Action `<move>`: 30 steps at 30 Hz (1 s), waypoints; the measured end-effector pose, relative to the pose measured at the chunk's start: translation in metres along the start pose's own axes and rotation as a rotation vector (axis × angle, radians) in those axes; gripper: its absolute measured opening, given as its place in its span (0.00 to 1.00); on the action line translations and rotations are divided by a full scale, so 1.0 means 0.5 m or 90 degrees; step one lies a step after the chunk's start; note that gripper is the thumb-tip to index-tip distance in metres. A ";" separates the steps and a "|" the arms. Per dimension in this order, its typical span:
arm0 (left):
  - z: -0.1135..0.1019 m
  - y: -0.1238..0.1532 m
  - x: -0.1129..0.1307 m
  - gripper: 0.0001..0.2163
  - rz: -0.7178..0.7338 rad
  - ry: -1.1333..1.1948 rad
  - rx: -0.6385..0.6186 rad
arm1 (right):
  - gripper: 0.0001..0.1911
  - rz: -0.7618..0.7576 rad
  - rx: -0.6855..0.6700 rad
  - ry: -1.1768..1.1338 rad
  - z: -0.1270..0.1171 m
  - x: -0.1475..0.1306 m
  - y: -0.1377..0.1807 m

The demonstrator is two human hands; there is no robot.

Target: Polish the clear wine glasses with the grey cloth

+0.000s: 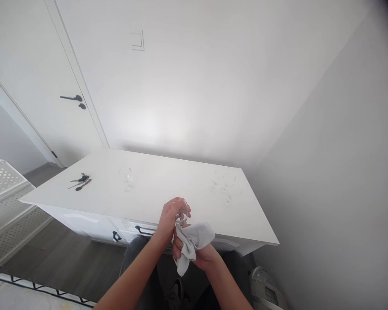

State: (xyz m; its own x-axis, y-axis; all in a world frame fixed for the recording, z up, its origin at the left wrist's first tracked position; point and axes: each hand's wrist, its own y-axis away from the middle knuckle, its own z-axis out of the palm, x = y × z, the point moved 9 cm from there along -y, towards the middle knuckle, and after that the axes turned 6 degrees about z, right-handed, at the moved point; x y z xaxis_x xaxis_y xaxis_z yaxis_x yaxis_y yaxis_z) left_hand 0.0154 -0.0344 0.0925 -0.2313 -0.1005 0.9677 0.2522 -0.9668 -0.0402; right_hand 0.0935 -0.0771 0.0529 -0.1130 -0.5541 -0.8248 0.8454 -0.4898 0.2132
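My left hand (172,215) is curled around a clear glass (182,218), which shows only faintly between the fingers. Just below it, my right hand (194,254) grips a pale grey cloth (194,241) pressed against the glass. Both hands hover over the front edge of a white cabinet top (168,193). One clear stemmed glass (125,176) stands alone on the left part of the top. A small group of clear glasses (226,185) stands on the right part.
A bunch of keys (80,181) lies near the cabinet's left end. Behind it is a white door with a black handle (71,99). A white perforated rack (3,202) stands at the left. A grey appliance (265,288) sits on the floor, lower right.
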 end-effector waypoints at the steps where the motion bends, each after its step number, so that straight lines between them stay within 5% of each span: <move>1: -0.012 0.003 0.008 0.19 0.028 -0.064 0.038 | 0.27 -0.030 0.039 0.049 -0.016 -0.009 0.001; 4: -0.035 0.019 0.039 0.16 0.108 -0.234 0.127 | 0.23 -0.148 0.238 0.340 -0.069 -0.049 0.014; 7: -0.022 0.027 0.054 0.14 0.136 -0.260 0.107 | 0.19 -0.228 0.365 0.514 -0.082 -0.074 0.029; 11: -0.019 0.032 0.051 0.14 0.120 -0.192 0.127 | 0.23 -0.258 0.520 0.285 -0.132 -0.070 0.061; 14: -0.040 0.040 0.055 0.15 0.131 -0.151 0.199 | 0.24 -0.294 0.705 0.022 -0.197 -0.047 0.117; 17: -0.069 0.057 0.077 0.14 0.194 -0.120 0.289 | 0.22 -0.318 0.798 -0.078 -0.230 -0.032 0.147; 20: -0.076 0.074 0.088 0.11 0.265 -0.093 0.333 | 0.20 -0.286 0.750 -0.158 -0.223 -0.013 0.117; 25: -0.045 0.095 0.084 0.12 0.436 -0.098 0.283 | 0.18 -0.225 0.509 -0.353 -0.135 0.014 0.021; 30: -0.056 0.098 0.070 0.14 0.471 -0.041 0.240 | 0.16 -0.165 0.345 -0.400 -0.087 0.002 -0.006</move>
State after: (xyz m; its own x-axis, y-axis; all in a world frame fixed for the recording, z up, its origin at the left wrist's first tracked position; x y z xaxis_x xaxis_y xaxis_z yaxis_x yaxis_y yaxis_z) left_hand -0.0067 -0.0921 0.1173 0.1694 -0.6541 0.7372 0.6186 -0.5117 -0.5962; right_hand 0.1137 -0.0471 0.0285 -0.6704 -0.5712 -0.4736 0.4062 -0.8167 0.4099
